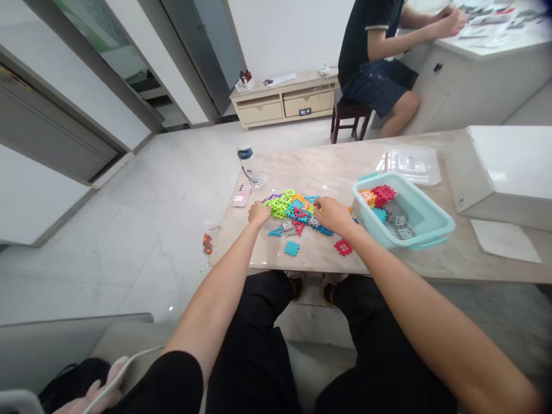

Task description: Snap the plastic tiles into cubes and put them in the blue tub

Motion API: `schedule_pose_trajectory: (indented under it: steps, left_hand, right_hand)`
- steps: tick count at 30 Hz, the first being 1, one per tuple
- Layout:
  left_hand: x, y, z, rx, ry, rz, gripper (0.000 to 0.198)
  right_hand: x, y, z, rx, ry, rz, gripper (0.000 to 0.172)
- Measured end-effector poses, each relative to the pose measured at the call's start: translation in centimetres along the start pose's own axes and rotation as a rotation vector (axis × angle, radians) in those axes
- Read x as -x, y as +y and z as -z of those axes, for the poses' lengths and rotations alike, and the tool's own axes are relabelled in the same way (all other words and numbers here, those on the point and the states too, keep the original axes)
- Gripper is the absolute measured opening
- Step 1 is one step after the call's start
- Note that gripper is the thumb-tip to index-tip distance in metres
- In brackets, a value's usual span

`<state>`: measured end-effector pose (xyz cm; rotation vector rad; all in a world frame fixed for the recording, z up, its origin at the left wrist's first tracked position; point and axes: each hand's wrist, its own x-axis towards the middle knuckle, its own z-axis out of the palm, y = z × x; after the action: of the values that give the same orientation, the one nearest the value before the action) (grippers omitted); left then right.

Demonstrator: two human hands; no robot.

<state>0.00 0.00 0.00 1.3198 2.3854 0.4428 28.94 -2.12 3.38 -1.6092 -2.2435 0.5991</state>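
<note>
A heap of notched, interlocking plastic building tiles lies near the table's front edge, with lime-green tiles (279, 206) on its left side. My left hand (259, 213) is closed against that green side, its fingertips partly hidden. Over the heap's right side, the fingers of my right hand (331, 214) are bent in a pinch; what they hold is too small to make out. Red triangular tiles (299, 221), a grey tile (288, 227) and blue tiles lie between and below the hands. Closer to me lie a loose light-blue tile (292, 248) and a red tile (344, 247).
Right of the heap stands a light-blue tub (431, 221) with red, orange and grey tiles inside. A clear lid (414, 164) and a white box (509, 172) lie beyond. A bottle (250, 168) and phone (242, 196) stand left. Another person (375, 52) sits at a far counter.
</note>
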Motion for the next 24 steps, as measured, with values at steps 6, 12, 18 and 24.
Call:
schedule_pose_trajectory:
  steps: [6,12,18,24]
  left_hand:
    - [-0.8,-1.9,-1.8,0.075,0.053,0.041,0.046]
    - [-0.8,-2.2,-2.5,0.135,0.055,0.064,0.034]
    - [-1.5,-0.4,-1.1,0.109,0.187,-0.073,0.041]
    - [-5.2,4.1,-1.9,-0.027,-0.038,-0.360,0.050]
  right_hand:
    - [1.8,-1.2,1.9,-0.056,0.010,0.033,0.030]
    - [2.2,-0.6,3.7,-0.106,0.058,0.016,0.027]
    - [1.8,2.3,5.1,-0.163,0.184,-0.094,0.028]
    - [1.9,3.5,4.8,-0.163,0.143,-0.087,0.027]
